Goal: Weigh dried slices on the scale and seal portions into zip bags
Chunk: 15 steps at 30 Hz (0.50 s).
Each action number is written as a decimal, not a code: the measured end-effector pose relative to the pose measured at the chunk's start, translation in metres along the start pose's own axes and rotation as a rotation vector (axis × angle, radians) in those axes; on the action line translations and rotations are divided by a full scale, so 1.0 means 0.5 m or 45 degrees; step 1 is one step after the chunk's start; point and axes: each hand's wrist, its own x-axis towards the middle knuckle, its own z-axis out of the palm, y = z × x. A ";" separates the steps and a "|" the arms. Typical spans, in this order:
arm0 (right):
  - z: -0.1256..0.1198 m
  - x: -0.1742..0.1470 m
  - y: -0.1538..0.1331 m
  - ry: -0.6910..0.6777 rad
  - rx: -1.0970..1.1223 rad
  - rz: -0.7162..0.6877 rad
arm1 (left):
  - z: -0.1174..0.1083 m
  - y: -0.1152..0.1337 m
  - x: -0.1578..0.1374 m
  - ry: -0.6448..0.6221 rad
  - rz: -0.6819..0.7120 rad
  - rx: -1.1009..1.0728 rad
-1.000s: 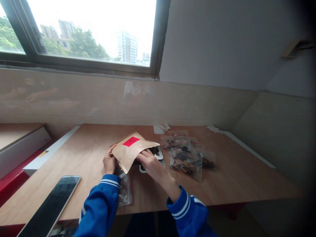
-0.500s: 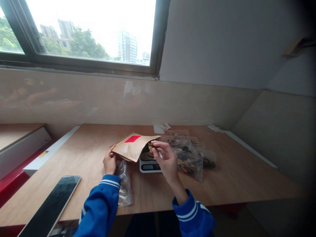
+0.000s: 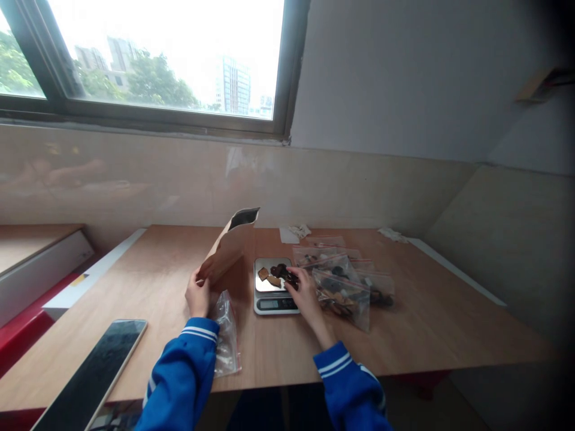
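My left hand (image 3: 197, 296) is closed on the lower end of a brown kraft paper bag (image 3: 228, 251), which tilts up with its dark open mouth at the top right. To the right stands a small digital scale (image 3: 259, 286) with a metal plate and a display in front. Several dried brown slices (image 3: 274, 280) and darker pieces lie on the plate. My right hand (image 3: 308, 297) is over the plate's right side, its fingers closed around some dark dried pieces (image 3: 291, 278). Whether these still touch the plate is hard to see.
A crumpled clear zip bag (image 3: 227, 335) lies left of the scale. Several filled zip bags (image 3: 344, 287) are heaped to its right. A phone (image 3: 96, 374) rests at the table's front left. White scraps (image 3: 299, 231) lie near the wall.
My right hand has come down from the bag's mouth to the scale plate. The paper bag has swung upright and left, away from above the scale, uncovering the plate and its pieces.
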 end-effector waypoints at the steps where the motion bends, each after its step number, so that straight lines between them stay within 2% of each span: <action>1: 0.003 0.003 0.003 -0.021 -0.016 -0.015 | 0.000 0.001 0.000 0.003 -0.009 0.008; 5: 0.009 0.013 0.021 -0.071 -0.019 -0.007 | 0.000 0.007 -0.002 0.029 -0.021 -0.007; 15: 0.015 0.011 0.086 0.043 0.220 0.143 | 0.003 0.008 -0.002 -0.004 -0.028 -0.030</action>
